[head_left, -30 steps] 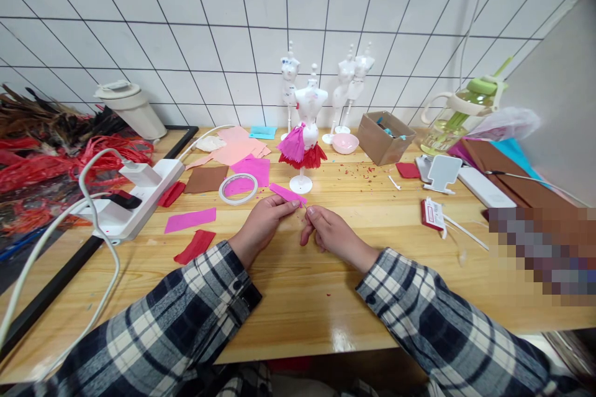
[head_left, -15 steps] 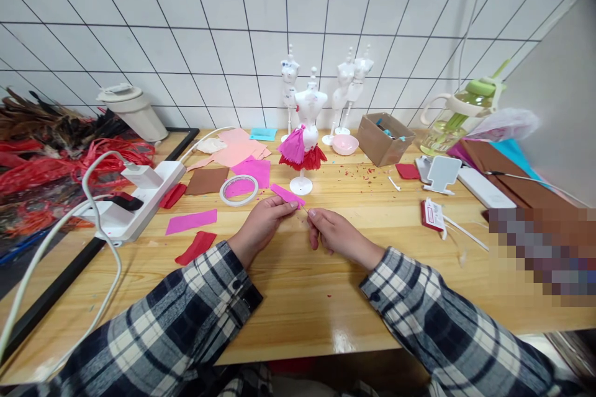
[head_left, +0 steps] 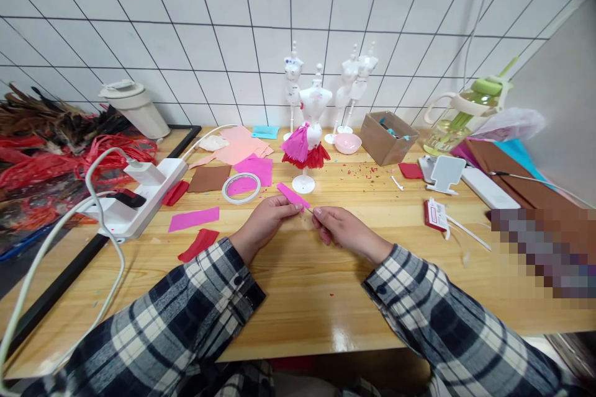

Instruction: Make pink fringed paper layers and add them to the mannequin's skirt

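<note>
My left hand (head_left: 266,221) pinches a small strip of magenta paper (head_left: 292,195) just above the wooden table (head_left: 298,298). My right hand (head_left: 341,227) is closed in a pinch right beside the strip's near end, holding something thin that I cannot make out. Just behind the hands stands a white doll mannequin (head_left: 311,130) dressed in a magenta and red fringed skirt. A roll of tape (head_left: 241,188) lies to the left of its base.
Paper pieces in pink, magenta, red and brown lie at the left, near a white power strip (head_left: 139,197) with cables. More white mannequins (head_left: 354,84), a pink bowl (head_left: 347,143), a cardboard box (head_left: 385,137) and a green bottle (head_left: 465,113) stand behind. Red strips heap at far left.
Both hands shifted slightly right and away with the magenta strip. The right hand's pinch drew a little apart from the strip's end.
</note>
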The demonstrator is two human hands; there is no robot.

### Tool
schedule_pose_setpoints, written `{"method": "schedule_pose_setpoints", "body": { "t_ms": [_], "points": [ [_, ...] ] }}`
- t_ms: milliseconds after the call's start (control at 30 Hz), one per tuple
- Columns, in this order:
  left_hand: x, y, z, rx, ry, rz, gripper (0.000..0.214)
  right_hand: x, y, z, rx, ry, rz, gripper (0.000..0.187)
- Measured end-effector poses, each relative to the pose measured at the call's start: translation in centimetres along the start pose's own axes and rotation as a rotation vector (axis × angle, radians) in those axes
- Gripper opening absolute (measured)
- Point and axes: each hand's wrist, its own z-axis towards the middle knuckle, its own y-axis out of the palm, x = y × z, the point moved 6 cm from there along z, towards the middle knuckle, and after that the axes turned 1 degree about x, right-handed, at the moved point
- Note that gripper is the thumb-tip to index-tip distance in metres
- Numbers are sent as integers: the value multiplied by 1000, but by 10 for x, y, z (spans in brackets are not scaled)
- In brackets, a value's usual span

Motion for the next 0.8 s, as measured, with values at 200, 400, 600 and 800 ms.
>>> {"method": "schedule_pose_setpoints", "body": {
  "t_ms": [200,400,600,800],
  "points": [
    [-1,0,0,-6,-10,0,23,2,-1,1,-2,2,14,48],
    [1,2,-1,-5,-3,2,23,1,-2,1,-4,1,3,49],
    [6,5,-3,24,3,-62,20,5,-5,3,29,4,-72,50],
    [6,6,-3,20,-6,-25,23,4,-4,3,44,-23,-55,52]
  ]
}}
